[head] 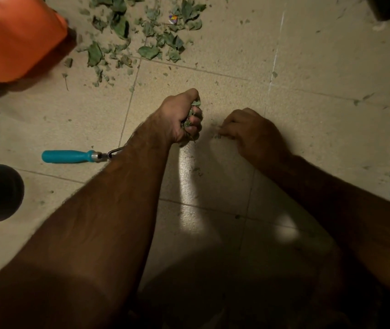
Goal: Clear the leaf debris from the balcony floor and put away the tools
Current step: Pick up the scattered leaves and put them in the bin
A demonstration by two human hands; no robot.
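1. Left hand (179,117) is fisted round a wad of leaves (190,124), with bits poking out between the fingers, low over the tiled floor (308,67).
2. Right hand (248,131) is just beside it, fingers curled down onto the tile by a few leaf crumbs (216,136). Can't tell if it's got any pinched.
3. A bigger leaf pile (141,32) is scattered up top, well apart from both hands.
4. A blurry orange tub (16,36) sits right next to that pile.
5. A teal-handled tool (70,156) lies flat, its metal end hidden under the left forearm.
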